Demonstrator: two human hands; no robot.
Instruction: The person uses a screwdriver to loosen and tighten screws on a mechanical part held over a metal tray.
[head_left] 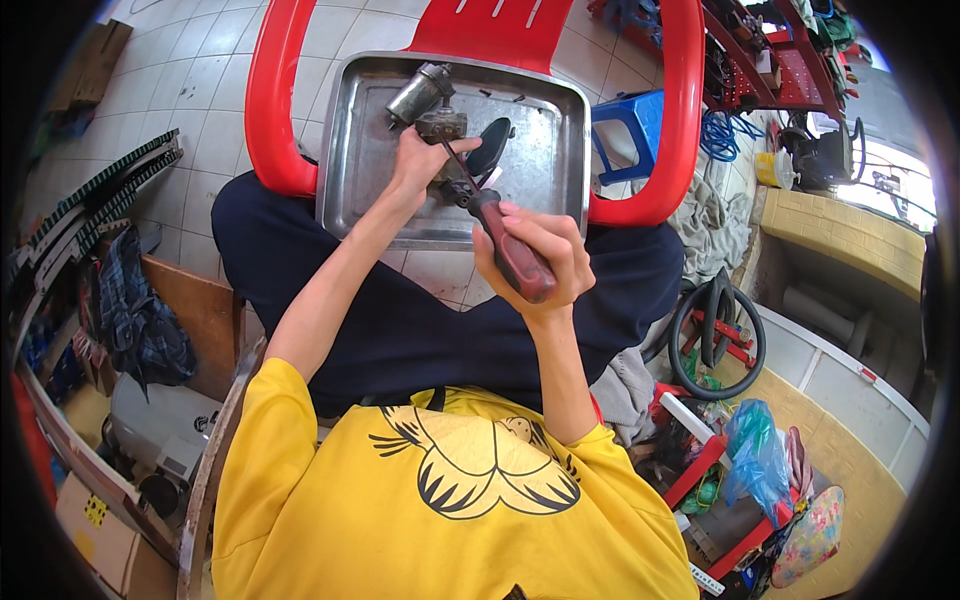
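A metal tray (545, 155) rests on the red chair in front of me, with a greasy metal mechanical part (441, 124) inside it. At its upper end sticks out a silver cylinder (420, 95), and a black oval piece (489, 148) lies against its right side. My left hand (418, 163) is closed around the part's left side, fingers partly hidden. In my right hand (545, 255) is a screwdriver (516, 254) with a dark red and black handle, its shaft slanting up-left to the part. Where exactly the tip sits I cannot tell.
Small dark screws (502, 95) lie at the tray's far side. The red chair's armrests (680, 110) flank the tray. A blue stool (632, 135) stands right of it. Farther right are a black tyre (716, 340) and a blue plastic bag (757, 445). A wooden board (195, 310) stands at left.
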